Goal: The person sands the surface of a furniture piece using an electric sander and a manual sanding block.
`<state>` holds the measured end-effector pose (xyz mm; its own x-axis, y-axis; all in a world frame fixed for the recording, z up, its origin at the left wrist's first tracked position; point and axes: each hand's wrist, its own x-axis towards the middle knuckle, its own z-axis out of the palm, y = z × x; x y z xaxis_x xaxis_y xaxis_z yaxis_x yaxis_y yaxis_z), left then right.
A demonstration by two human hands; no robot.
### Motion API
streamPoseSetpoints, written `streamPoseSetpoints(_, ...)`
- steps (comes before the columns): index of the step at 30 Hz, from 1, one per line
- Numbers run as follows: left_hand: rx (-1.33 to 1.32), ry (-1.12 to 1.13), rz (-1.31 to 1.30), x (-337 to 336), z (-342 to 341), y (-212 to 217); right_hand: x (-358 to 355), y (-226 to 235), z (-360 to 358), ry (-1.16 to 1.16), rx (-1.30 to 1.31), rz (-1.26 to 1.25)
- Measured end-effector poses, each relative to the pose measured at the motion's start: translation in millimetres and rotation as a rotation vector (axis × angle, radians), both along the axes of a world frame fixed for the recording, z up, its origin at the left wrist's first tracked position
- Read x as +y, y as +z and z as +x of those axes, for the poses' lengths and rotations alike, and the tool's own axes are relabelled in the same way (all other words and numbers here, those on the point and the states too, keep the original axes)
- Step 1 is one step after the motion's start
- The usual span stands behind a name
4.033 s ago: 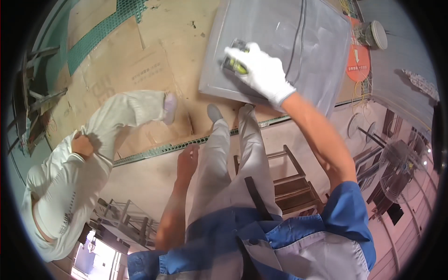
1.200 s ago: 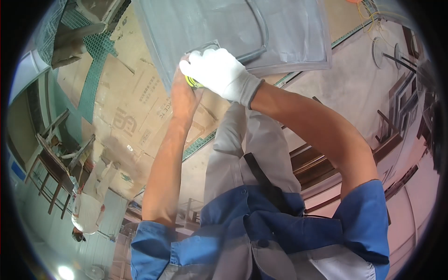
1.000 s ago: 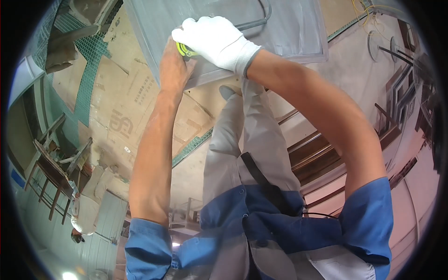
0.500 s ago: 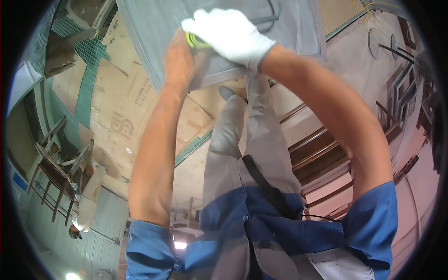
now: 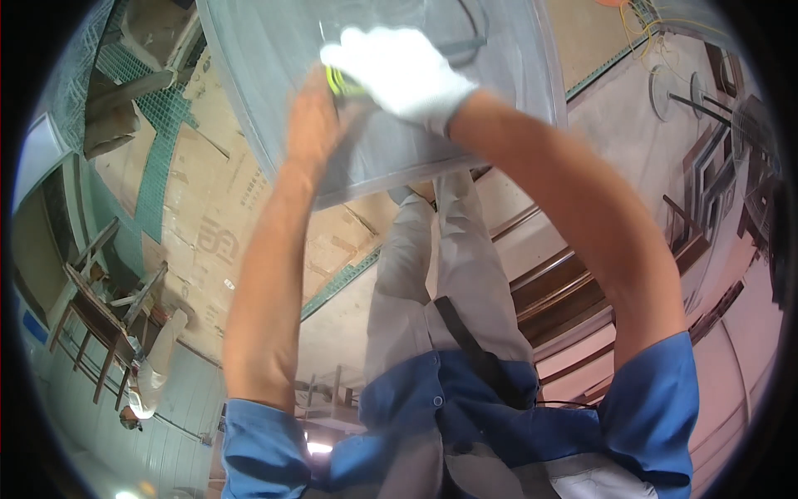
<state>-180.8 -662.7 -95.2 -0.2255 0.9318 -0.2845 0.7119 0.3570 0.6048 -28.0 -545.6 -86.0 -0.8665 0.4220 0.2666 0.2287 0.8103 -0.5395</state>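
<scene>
Head view, looking down past the person's chest and legs. A grey panel (image 5: pixel 391 91) with a dark cable (image 5: pixel 478 33) across it fills the top of the frame from 11 to 1 o'clock. Beneath it lies a floor covered in cardboard sheets (image 5: pixel 216 241), bordered by green mesh (image 5: pixel 162 158) at 10 o'clock. Wooden trestles (image 5: pixel 100 308) stand at 8 o'clock, with another person (image 5: pixel 154 366) in pale clothing beside them; wooden steps (image 5: pixel 565 291) lie at 3 o'clock, and wire reels (image 5: pixel 665 87) at 2 o'clock. The bare left hand (image 5: pixel 312 125) is pressed against the panel at 12 o'clock, its fingers partly hidden under the other hand, so whether they are spread cannot be told. The gloved right hand (image 5: pixel 403 71) lies over it, fingers curled around a yellow-green tool (image 5: pixel 341 83), which touches the panel between the two hands. Blue sleeves (image 5: pixel 648 407) and grey trousers (image 5: pixel 449 274) occupy the lower centre. Compared with half a second earlier, both hands keep the same grip and position on the panel, with only a slight shift of the view. Four seconds earlier the right hand alone reached the panel, the left arm hung low, and the other person crouched close at 9 o'clock.
</scene>
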Motion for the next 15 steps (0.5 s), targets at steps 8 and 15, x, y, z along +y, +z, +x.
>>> streamPoseSetpoints(8, -0.107, 0.147, 0.201, -93, 35, -7, -82, 8, 1, -0.034, -0.163, 0.020)
streamPoseSetpoints(15, 0.034, 0.156, -0.052, 72, -80, -16, 89, -4, -95, -0.040, -0.010, 0.059)
